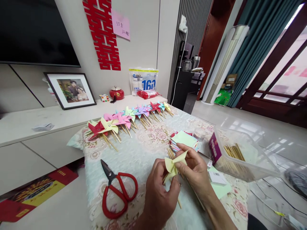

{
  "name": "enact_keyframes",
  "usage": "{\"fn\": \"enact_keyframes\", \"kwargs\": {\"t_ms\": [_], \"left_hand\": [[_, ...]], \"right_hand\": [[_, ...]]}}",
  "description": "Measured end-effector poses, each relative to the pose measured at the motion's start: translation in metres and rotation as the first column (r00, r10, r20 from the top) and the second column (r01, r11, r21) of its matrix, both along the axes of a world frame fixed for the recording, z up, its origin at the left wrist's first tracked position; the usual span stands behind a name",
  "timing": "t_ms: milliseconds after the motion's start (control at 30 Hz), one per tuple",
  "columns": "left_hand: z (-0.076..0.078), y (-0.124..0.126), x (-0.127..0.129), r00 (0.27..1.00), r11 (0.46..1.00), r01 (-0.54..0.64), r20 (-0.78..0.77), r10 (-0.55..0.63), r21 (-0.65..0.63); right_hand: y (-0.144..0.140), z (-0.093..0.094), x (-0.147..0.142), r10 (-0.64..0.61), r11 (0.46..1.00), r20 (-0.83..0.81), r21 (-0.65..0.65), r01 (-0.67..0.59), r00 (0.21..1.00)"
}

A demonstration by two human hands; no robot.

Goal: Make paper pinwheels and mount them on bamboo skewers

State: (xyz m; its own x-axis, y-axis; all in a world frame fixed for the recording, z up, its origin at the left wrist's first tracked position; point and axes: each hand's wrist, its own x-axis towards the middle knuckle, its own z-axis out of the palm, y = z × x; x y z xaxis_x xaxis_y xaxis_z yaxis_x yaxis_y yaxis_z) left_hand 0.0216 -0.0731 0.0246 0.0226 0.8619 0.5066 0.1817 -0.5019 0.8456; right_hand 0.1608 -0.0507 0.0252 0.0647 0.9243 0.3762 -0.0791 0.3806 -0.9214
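Observation:
Between my two hands is a pale yellow paper pinwheel [170, 165], its blades folded in toward the middle. My left hand [161, 188] grips its lower left side with thumb and fingers. From the right, my right hand [194, 166] pinches the paper near its centre. Thin wooden sticks [179, 203] show below and behind the hands; whether one is joined to the pinwheel I cannot tell. Just past my right hand lies a stack of coloured paper squares [184, 138], light green on top. Red-handled scissors [117, 188] rest on the tablecloth left of my left hand.
Finished pinwheels [109, 125] in several colours lie in a row along the table's far edge. A clear plastic box [254, 159] with wooden sticks stands at the right, beside a small white box [217, 178]. A round clear container [199, 133] sits behind the paper stack.

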Motion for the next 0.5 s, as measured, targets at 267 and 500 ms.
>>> {"fn": "enact_keyframes", "kwargs": {"t_ms": [267,500], "left_hand": [[-0.009,0.006,0.002,0.922,0.905,0.259,0.365,-0.128,-0.338],[-0.012,0.011,0.002,0.896,0.797,0.341,0.429,-0.115,-0.499]], "right_hand": [[0.007,-0.003,0.001,-0.007,0.984,-0.025,-0.179,0.003,1.0],[0.012,-0.01,0.004,-0.001,0.976,-0.001,-0.218,0.001,1.0]]}}
